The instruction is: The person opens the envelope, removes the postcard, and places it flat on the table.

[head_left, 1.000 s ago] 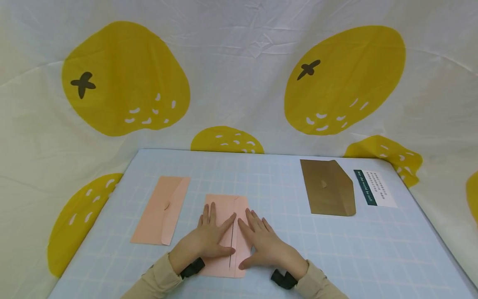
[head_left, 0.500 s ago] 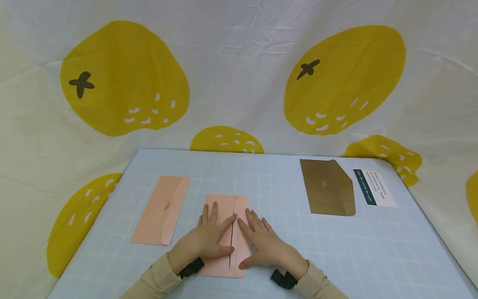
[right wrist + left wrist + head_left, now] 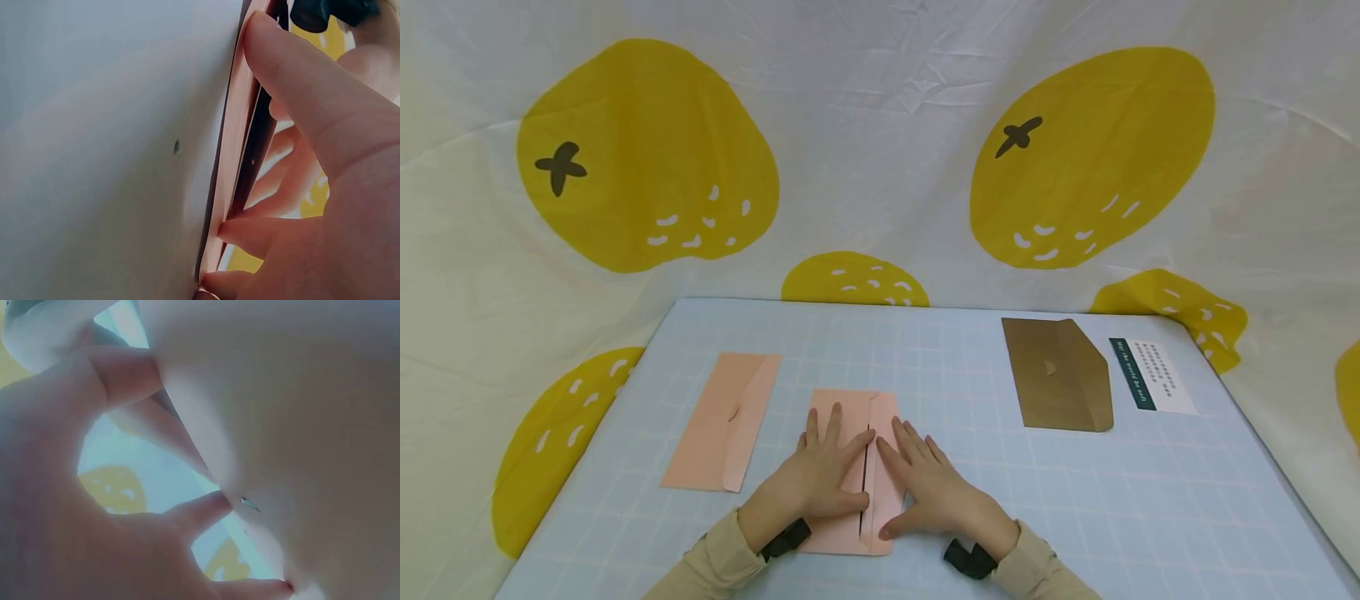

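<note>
Pink paper makes up the envelope (image 3: pixel 852 477) lying flat under the person's two hands, with a narrow dark gap running nearly from 12 to 6 o'clock along its flap (image 3: pixel 883 497). Their left hand (image 3: pixel 816 477) rests on the 9 o'clock side of that gap, fingers spread wide and straight, gripping nothing. Their right hand (image 3: pixel 932 487) lies at 3 o'clock, also spread, its thumb and fingertips touching the flap without curling round it. Both index fingertips come near each other just beside the gap.

Around this envelope, a second pink envelope (image 3: pixel 711 429) sits between 9 and 10 o'clock, near the left hand. At 2 o'clock, well apart, lies a brown envelope (image 3: pixel 1060 387), and just beyond it a white card (image 3: pixel 1165 377) with a dark green band. All rest on a pale blue gridded table covering (image 3: pixel 1150 508).
</note>
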The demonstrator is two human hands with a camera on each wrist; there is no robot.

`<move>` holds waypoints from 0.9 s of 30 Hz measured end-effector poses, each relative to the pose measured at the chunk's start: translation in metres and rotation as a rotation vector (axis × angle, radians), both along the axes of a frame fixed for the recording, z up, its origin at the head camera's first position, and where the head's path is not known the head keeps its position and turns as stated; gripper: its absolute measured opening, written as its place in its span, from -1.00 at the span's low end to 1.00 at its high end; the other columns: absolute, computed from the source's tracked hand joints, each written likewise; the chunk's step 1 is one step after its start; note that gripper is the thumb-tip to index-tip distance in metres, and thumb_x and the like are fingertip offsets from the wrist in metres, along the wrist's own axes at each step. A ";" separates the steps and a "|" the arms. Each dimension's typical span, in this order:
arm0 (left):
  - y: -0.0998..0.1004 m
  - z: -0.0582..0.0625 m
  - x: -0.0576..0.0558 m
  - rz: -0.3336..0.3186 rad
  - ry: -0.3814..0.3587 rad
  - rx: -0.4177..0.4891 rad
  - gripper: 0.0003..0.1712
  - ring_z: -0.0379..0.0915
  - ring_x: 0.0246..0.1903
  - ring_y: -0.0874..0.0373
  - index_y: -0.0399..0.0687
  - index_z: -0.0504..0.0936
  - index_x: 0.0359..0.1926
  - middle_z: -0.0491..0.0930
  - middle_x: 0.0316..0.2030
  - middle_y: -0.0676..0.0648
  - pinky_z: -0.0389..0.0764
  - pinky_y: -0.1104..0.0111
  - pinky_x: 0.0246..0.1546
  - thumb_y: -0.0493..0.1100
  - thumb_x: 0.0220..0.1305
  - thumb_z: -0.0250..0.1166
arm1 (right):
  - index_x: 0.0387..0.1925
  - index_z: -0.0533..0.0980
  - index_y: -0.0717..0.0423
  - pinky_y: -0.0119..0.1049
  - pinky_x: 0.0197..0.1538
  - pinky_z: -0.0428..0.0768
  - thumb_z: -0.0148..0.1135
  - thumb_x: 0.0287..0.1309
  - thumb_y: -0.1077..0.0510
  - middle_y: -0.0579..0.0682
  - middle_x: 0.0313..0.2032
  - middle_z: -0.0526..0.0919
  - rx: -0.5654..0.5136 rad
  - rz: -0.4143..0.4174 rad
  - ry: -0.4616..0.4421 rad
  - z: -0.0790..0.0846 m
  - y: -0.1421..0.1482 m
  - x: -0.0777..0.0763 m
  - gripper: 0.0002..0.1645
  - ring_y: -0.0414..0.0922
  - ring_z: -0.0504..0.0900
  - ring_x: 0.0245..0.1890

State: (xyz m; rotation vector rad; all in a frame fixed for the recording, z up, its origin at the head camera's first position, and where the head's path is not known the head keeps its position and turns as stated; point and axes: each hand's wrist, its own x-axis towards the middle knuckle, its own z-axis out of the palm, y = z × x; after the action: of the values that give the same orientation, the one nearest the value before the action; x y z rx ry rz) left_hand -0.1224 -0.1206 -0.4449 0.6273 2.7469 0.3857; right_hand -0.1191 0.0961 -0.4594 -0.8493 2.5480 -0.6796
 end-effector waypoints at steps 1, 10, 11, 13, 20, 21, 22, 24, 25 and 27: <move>0.000 0.000 0.000 0.003 0.001 0.000 -0.06 -0.31 0.37 -0.65 0.11 0.25 0.48 -0.16 0.47 -0.50 0.21 -0.32 0.22 0.25 0.11 0.29 | 0.55 0.00 0.11 0.19 0.45 -0.16 0.52 -0.11 -0.27 0.17 0.56 -0.31 0.000 0.002 0.002 0.000 0.000 0.000 0.36 0.12 -0.31 0.54; -0.001 -0.002 -0.003 -0.001 0.018 0.004 -0.04 -0.26 0.35 -0.68 0.06 0.27 0.45 -0.13 0.47 -0.49 0.25 -0.32 0.19 0.27 0.08 0.34 | 0.55 0.00 0.13 0.21 0.45 -0.16 0.51 -0.11 -0.28 0.19 0.56 -0.30 -0.002 0.008 0.016 -0.001 0.001 0.000 0.35 0.13 -0.31 0.54; -0.001 -0.002 -0.004 -0.002 0.022 0.003 -0.04 -0.25 0.34 -0.68 0.06 0.28 0.45 -0.12 0.47 -0.49 0.26 -0.32 0.18 0.28 0.08 0.35 | 0.55 0.00 0.13 0.21 0.45 -0.16 0.51 -0.11 -0.28 0.19 0.56 -0.30 -0.002 0.008 0.016 -0.001 0.001 0.001 0.35 0.13 -0.31 0.54; -0.001 -0.002 -0.004 0.000 0.025 0.005 -0.04 -0.24 0.34 -0.68 0.06 0.28 0.45 -0.11 0.47 -0.47 0.27 -0.32 0.17 0.31 0.09 0.35 | 0.55 0.00 0.12 0.21 0.45 -0.16 0.51 -0.10 -0.28 0.18 0.56 -0.31 -0.003 0.007 0.012 -0.001 0.001 0.001 0.35 0.12 -0.32 0.54; -0.001 -0.002 -0.006 0.007 0.029 0.024 -0.06 -0.19 0.33 -0.68 0.05 0.29 0.44 -0.08 0.47 -0.46 0.33 -0.31 0.13 0.28 0.09 0.34 | 0.55 -0.01 0.11 0.20 0.45 -0.17 0.51 -0.10 -0.28 0.17 0.56 -0.32 -0.008 0.002 -0.001 -0.001 0.001 0.001 0.35 0.11 -0.33 0.54; -0.001 -0.002 -0.006 0.008 0.029 0.026 -0.06 -0.18 0.33 -0.67 0.05 0.29 0.44 -0.08 0.47 -0.46 0.34 -0.31 0.12 0.26 0.08 0.34 | 0.55 -0.01 0.11 0.20 0.45 -0.17 0.51 -0.10 -0.28 0.17 0.56 -0.32 -0.009 0.003 -0.002 -0.001 0.001 0.000 0.35 0.11 -0.33 0.54; -0.001 -0.002 -0.007 0.008 0.027 0.029 -0.07 -0.18 0.33 -0.67 0.06 0.30 0.43 -0.07 0.47 -0.46 0.35 -0.31 0.12 0.24 0.08 0.34 | 0.56 -0.01 0.11 0.20 0.45 -0.17 0.50 -0.10 -0.29 0.16 0.56 -0.32 -0.009 0.003 -0.003 -0.001 0.001 0.000 0.35 0.10 -0.33 0.54; -0.001 -0.001 -0.007 0.010 0.023 0.035 -0.08 -0.17 0.33 -0.67 0.07 0.31 0.43 -0.06 0.47 -0.46 0.38 -0.30 0.10 0.23 0.07 0.33 | 0.56 -0.01 0.09 0.20 0.45 -0.18 0.50 -0.10 -0.29 0.16 0.56 -0.33 -0.009 0.004 -0.006 -0.002 0.001 0.000 0.35 0.10 -0.34 0.54; -0.001 -0.001 -0.008 0.010 0.022 0.037 -0.09 -0.16 0.33 -0.67 0.08 0.31 0.42 -0.05 0.47 -0.46 0.39 -0.30 0.09 0.23 0.06 0.32 | 0.56 -0.01 0.07 0.19 0.45 -0.18 0.50 -0.10 -0.29 0.15 0.56 -0.33 -0.008 0.004 -0.007 -0.002 0.001 -0.001 0.35 0.09 -0.34 0.54; -0.002 -0.001 -0.009 0.007 0.024 0.042 -0.10 -0.14 0.32 -0.68 0.09 0.32 0.41 -0.04 0.46 -0.46 0.41 -0.29 0.06 0.22 0.05 0.31 | 0.56 0.00 0.03 0.19 0.46 -0.19 0.50 -0.10 -0.30 0.15 0.56 -0.33 -0.008 0.005 -0.009 -0.003 0.001 -0.001 0.34 0.09 -0.35 0.54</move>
State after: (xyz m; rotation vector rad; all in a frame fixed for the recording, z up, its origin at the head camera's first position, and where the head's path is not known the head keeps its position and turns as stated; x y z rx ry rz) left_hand -0.1311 -0.1223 -0.4460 0.6365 2.7708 0.4407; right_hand -0.1201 0.0972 -0.4622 -0.8536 2.5360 -0.6911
